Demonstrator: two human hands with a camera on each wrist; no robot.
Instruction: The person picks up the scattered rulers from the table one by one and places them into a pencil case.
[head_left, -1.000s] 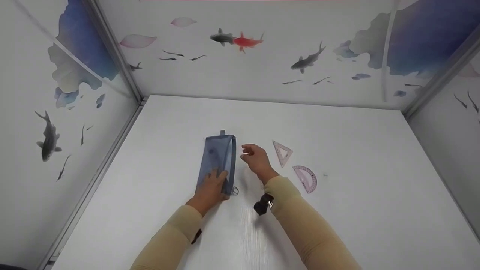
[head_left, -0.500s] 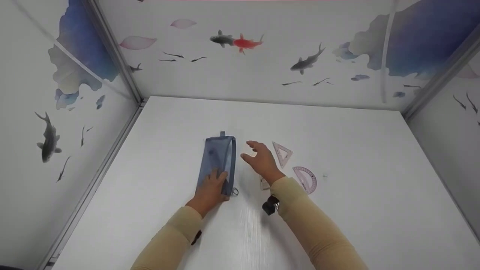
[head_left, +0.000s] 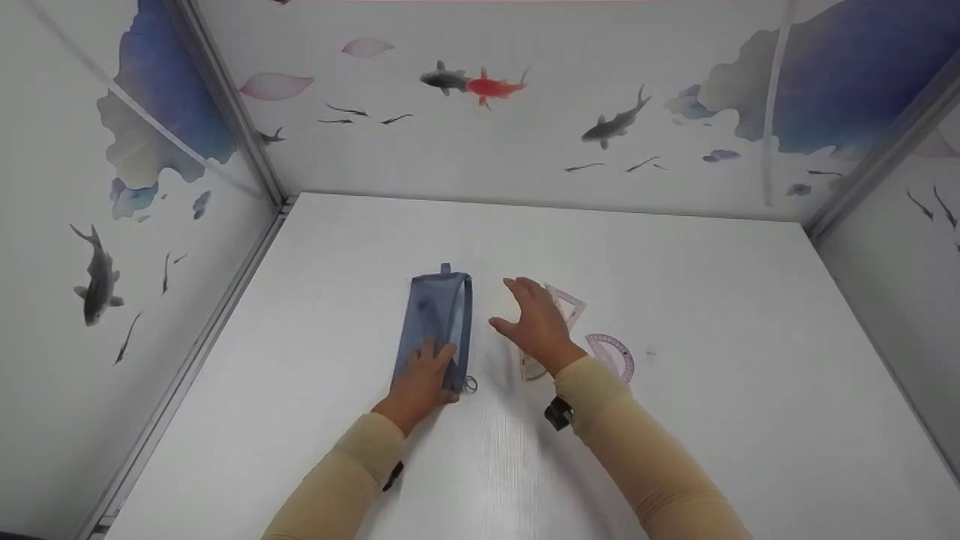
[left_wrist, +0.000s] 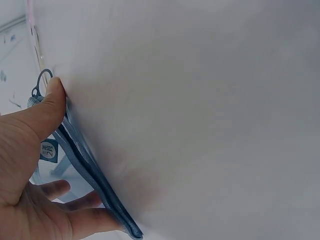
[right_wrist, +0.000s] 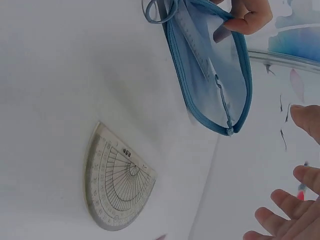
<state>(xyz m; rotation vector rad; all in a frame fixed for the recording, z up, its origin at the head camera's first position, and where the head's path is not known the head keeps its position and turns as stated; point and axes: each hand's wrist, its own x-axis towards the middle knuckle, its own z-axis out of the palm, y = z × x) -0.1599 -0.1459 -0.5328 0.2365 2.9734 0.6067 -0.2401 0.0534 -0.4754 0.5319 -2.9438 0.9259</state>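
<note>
A blue mesh pencil case (head_left: 437, 304) lies lengthwise on the table, unzipped along its right side. My left hand (head_left: 416, 382) grips its near part, thumb by the zip's ring pull (left_wrist: 45, 77) and fingertips at the zipped edge. Inside the gaping mouth a clear ruler (right_wrist: 192, 42) shows in the right wrist view. To the right of the case, my right hand (head_left: 541, 326) hovers with fingers apart, holding nothing. Below it lies a clear protractor (right_wrist: 120, 185), partly covered by the hand in the head view. Fingers also overlap a pink triangular set square (head_left: 579, 306).
A pink protractor (head_left: 616, 354) lies right of my right wrist, its lower edge by the sleeve. Farther right is a small clear piece (head_left: 651, 351). White walls (head_left: 525, 150) printed with fish enclose the white table (head_left: 360, 247) at back and sides.
My right hand has moved away from the pencil case to the right, its fingers spreading, and now overlaps the set square. More of the clear protractor shows. My left hand stays on the case.
</note>
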